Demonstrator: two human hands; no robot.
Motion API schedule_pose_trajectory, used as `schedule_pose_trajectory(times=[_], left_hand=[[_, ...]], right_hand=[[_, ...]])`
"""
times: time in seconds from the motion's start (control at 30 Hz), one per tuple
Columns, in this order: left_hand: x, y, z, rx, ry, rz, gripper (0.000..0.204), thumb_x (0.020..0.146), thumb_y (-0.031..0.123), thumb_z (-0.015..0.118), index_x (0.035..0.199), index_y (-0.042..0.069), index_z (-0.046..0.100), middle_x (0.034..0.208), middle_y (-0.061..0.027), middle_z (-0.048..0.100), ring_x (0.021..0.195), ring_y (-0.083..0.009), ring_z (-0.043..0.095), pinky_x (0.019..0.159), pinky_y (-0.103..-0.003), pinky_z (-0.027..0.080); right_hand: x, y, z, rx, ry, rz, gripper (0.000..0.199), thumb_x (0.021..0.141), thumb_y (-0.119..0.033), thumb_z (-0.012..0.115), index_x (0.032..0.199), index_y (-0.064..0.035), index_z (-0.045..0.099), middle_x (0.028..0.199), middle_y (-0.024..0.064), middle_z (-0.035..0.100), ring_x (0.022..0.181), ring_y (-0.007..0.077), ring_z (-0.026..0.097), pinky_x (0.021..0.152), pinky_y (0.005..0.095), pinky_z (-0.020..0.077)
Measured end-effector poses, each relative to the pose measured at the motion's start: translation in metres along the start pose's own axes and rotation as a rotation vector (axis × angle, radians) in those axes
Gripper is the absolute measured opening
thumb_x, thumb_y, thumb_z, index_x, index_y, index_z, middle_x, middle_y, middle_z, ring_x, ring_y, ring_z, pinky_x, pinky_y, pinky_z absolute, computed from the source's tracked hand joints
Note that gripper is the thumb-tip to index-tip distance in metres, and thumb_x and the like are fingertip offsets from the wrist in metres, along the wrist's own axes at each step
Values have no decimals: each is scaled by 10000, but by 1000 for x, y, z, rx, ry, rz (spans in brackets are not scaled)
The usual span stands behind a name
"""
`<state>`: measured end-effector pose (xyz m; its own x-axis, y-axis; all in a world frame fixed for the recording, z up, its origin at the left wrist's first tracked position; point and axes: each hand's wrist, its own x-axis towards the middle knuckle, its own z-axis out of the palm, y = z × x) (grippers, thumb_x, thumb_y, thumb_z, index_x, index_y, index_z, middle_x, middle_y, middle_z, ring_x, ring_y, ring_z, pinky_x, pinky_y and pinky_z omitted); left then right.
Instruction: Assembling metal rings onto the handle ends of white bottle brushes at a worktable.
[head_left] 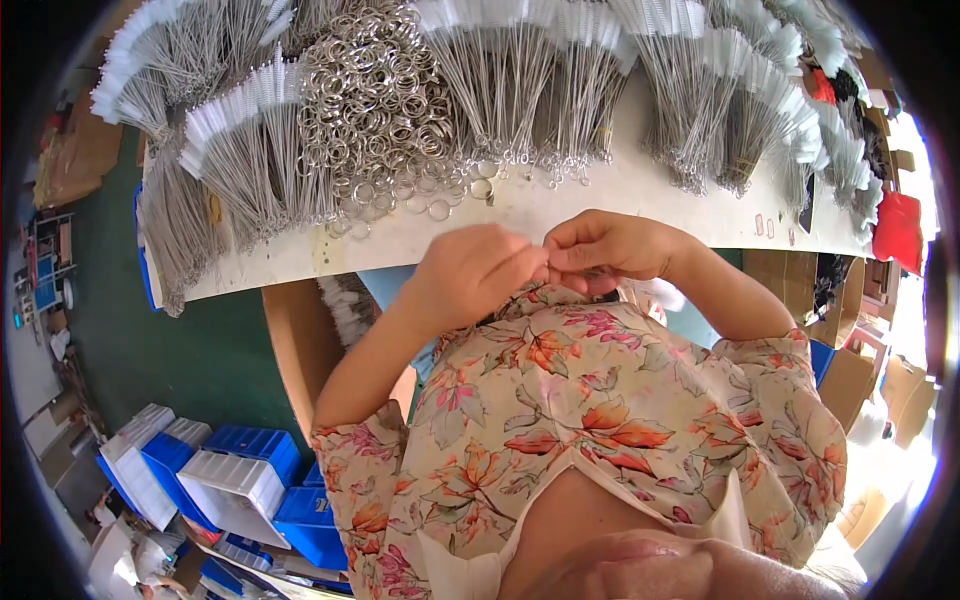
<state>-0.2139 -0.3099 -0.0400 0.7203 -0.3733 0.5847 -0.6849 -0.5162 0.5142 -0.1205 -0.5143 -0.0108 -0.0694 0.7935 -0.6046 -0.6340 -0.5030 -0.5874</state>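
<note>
My left hand (472, 274) and my right hand (622, 250) meet fingertip to fingertip in front of my chest, just off the near edge of the white table. Both are closed in a pinch. Whatever lies between the fingertips is too small or too hidden to make out. Beyond my left hand spreads a big heap of shiny metal split rings (375, 110), with a few loose rings at its near edge. Bundles of thin wire-handled brushes (505, 85) with white bristles lie across the table beyond my hands, their looped ends toward me.
The white tabletop (640, 200) runs along the far side of my hands. More brush bundles (245, 165) lie at the left. A red bag (898, 232) hangs by the right end. Blue and white plastic bins (235, 485) stand at lower left, with an open cardboard box (290, 345) nearer me.
</note>
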Motion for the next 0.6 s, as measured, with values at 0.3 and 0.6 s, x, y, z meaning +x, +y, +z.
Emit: schedule_pose_trajectory(times=[0.3, 0.6], left_hand=[[10, -94, -33, 373, -87, -234, 171, 648, 24, 680, 788, 53, 587, 855, -43, 537, 810, -241, 520, 706, -354, 442], [11, -85, -38, 71, 285, -563, 91, 796, 92, 641, 842, 16, 621, 739, -49, 573, 591, -125, 526, 540, -238, 423]], right_hand=[[8, 39, -15, -1969, 943, -192, 34, 675, -97, 585, 703, -112, 573, 705, 14, 559, 685, 184, 592, 553, 309, 440], [11, 29, -20, -1933, 756, 43, 58, 653, -73, 634, 687, -112, 607, 716, 32, 608, 697, 211, 626, 579, 344, 456]])
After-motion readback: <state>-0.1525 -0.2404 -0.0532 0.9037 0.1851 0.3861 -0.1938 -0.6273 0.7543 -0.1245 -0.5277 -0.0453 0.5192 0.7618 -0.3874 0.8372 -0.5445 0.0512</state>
